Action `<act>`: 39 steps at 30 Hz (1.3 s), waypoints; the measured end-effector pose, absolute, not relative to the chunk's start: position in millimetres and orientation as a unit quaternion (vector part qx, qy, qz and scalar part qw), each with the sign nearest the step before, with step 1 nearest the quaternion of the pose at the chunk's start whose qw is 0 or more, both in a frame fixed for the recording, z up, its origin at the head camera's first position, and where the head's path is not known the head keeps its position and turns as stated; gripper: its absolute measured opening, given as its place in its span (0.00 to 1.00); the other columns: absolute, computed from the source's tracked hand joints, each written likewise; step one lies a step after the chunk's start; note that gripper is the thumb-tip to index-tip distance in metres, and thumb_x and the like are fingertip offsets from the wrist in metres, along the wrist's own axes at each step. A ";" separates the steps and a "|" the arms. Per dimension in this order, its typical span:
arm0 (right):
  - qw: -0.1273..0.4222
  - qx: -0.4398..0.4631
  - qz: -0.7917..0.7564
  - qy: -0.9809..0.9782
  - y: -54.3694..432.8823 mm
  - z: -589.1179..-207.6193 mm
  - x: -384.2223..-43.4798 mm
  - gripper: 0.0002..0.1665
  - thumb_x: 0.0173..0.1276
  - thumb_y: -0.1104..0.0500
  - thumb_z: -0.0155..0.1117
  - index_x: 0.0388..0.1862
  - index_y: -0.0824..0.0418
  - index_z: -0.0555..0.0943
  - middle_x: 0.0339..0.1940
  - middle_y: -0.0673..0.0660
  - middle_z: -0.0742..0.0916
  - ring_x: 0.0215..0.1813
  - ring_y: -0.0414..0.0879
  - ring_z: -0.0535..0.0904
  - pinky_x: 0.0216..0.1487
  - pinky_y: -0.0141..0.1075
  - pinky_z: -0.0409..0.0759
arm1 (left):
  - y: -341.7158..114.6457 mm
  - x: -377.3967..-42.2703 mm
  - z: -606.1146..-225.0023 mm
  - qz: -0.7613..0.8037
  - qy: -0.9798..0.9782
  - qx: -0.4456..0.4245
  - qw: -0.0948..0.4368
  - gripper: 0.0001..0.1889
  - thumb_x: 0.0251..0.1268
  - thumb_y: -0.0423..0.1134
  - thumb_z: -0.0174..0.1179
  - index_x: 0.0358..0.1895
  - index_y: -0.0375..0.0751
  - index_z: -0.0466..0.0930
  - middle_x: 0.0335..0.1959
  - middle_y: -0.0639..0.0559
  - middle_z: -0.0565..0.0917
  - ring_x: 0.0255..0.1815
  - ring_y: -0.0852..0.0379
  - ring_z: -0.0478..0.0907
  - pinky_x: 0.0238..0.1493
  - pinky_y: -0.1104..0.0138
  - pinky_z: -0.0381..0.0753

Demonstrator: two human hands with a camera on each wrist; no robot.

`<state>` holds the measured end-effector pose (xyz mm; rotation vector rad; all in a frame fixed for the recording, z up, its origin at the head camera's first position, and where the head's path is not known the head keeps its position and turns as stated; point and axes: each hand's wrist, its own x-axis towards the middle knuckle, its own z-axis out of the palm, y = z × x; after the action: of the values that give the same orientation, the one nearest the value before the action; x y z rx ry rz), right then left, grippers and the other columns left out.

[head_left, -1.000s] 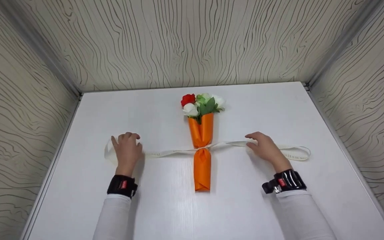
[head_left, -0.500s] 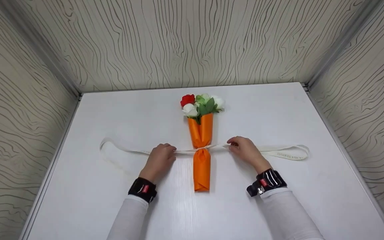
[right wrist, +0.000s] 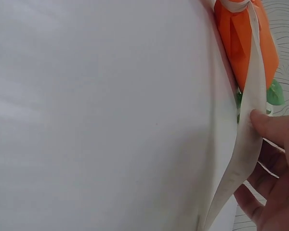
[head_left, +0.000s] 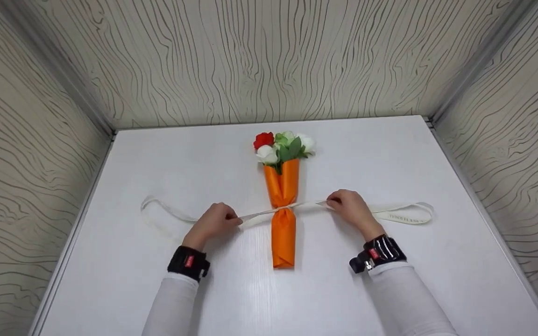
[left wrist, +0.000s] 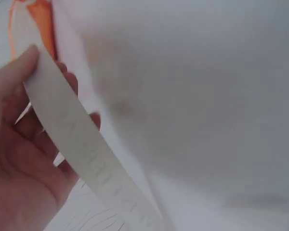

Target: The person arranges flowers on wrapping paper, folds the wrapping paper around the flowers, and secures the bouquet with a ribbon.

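A bouquet wrapped in orange paper point(head_left: 283, 238) lies upright in the head view, its red, white and green flowers point(head_left: 284, 145) toward the back. A cream ribbon point(head_left: 257, 217) printed with letters crosses its middle and cinches the paper there. Left of the bouquet, my left hand point(head_left: 215, 221) pinches the ribbon between thumb and fingers; the left wrist view shows the ribbon point(left wrist: 82, 139) running across those fingers. On the other side my right hand point(head_left: 352, 211) pinches the opposite length, and in the right wrist view the ribbon point(right wrist: 248, 139) leads up to the orange wrap point(right wrist: 236, 45).
The white table point(head_left: 245, 303) is bounded by wood-patterned walls point(head_left: 269, 60) at the back and sides. Loose ribbon ends trail outward, one loop point(head_left: 152, 203) on the left and another loop point(head_left: 418, 213) on the right.
Both hands have moved inward along the ribbon since a second ago, the left by more, and now pinch it. Over the last half second they have drawn slightly apart. The bouquet stays in place.
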<state>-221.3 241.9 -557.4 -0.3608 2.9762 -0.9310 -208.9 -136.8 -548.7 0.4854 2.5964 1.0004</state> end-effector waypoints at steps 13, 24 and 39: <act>0.005 -0.094 -0.293 0.951 240.6 -556.9 -220.5 0.07 0.60 0.59 0.60 0.31 0.61 0.82 0.30 0.54 0.83 0.35 0.48 0.77 0.39 0.42 0.73 | -121.0 -208.3 -521.9 0.576 0.759 0.244 0.179 0.10 0.54 0.44 0.61 0.31 0.42 0.85 0.32 0.49 0.79 0.35 0.54 0.72 0.35 0.66 0.72; -0.004 -0.099 -0.295 0.950 240.1 -561.4 -220.5 0.07 0.60 0.59 0.59 0.31 0.62 0.82 0.29 0.54 0.83 0.34 0.48 0.77 0.38 0.43 0.73 | -76.4 -195.7 -501.3 0.647 0.705 0.261 0.128 0.13 0.62 0.35 0.53 0.48 0.34 0.79 0.53 0.44 0.74 0.57 0.51 0.67 0.56 0.60 0.66; -0.042 -0.097 -0.315 0.943 248.0 -551.0 -214.6 0.11 0.57 0.60 0.63 0.36 0.67 0.82 0.29 0.57 0.79 0.32 0.50 0.73 0.34 0.41 0.70 | -51.3 -209.9 -518.8 0.611 0.757 0.225 -0.048 0.11 0.57 0.27 0.55 0.44 0.29 0.79 0.37 0.41 0.80 0.39 0.51 0.76 0.44 0.65 0.75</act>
<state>-214.6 248.0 -551.0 -0.3119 3.0454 -1.0171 -209.9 -51.3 -518.8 0.7296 2.4548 1.9801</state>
